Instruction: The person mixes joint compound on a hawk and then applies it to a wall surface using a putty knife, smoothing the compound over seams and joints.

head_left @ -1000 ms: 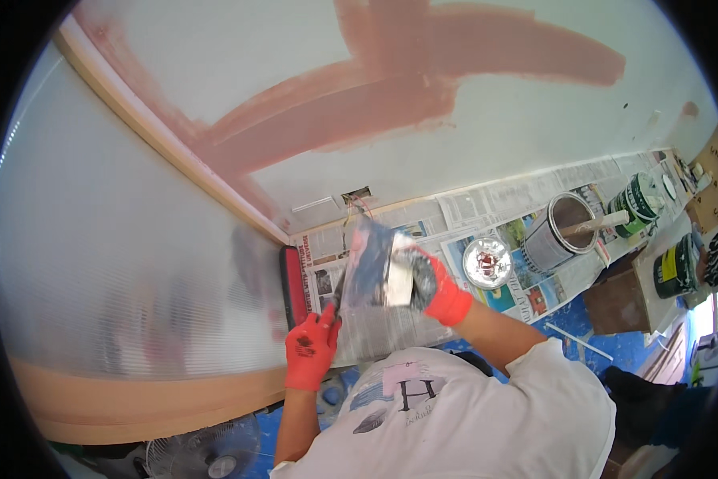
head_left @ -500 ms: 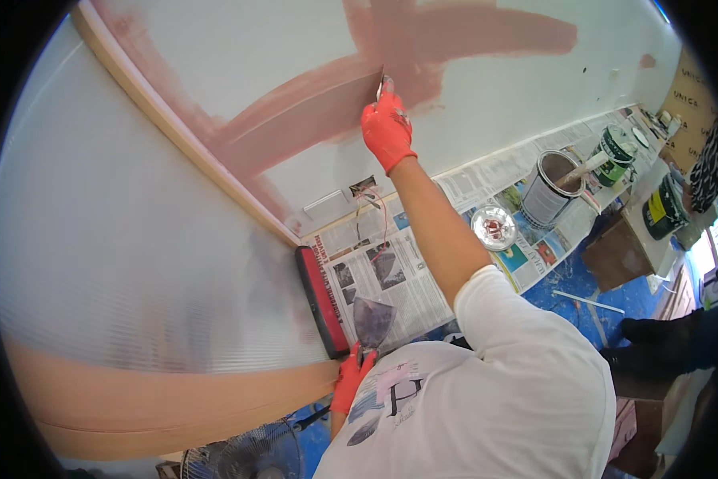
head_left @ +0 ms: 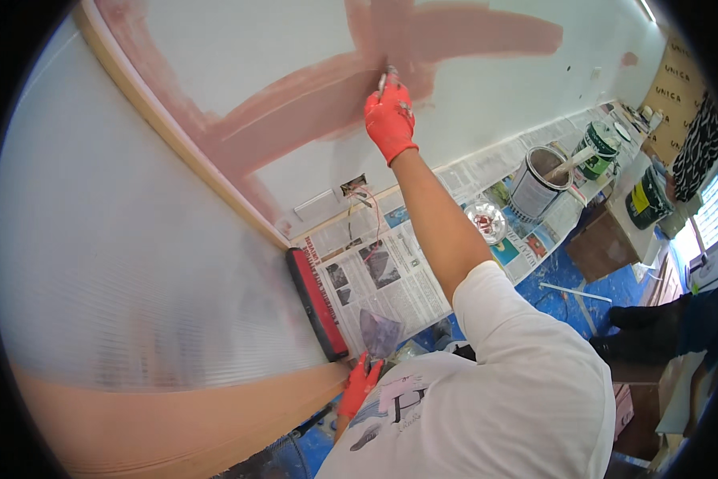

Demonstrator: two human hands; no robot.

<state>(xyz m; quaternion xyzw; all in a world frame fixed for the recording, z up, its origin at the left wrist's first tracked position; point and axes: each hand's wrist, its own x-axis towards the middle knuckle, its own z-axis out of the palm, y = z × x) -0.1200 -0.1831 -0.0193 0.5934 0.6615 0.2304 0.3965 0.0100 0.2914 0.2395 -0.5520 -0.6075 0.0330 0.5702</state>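
Note:
My right hand (head_left: 391,118), in a red glove, reaches up to the wall (head_left: 275,64) and is closed round a putty knife (head_left: 384,77). Its blade is seen nearly edge-on against a band of reddish-brown filler (head_left: 311,102) on the pale surface. Low down by my shirt, my gloved left hand (head_left: 359,386) is closed round the handle of a second, broader putty knife (head_left: 379,332). That wide blade points up over newspaper and looks smeared with filler. My left fingers are partly hidden by the shirt.
Newspaper (head_left: 411,281) covers a ledge along the wall. On it stand an open filler tin (head_left: 534,199), a round lid (head_left: 486,222) and a green bucket (head_left: 596,152). A red-and-black tool case (head_left: 315,303) lies left. Wires hang from a wall box (head_left: 354,186). Another person's leg (head_left: 670,323) shows right.
My right hand stays near the filler crossing, and the knife's blade has turned more edge-on. The left-hand knife has shifted slightly right and down. The view has moved a little.

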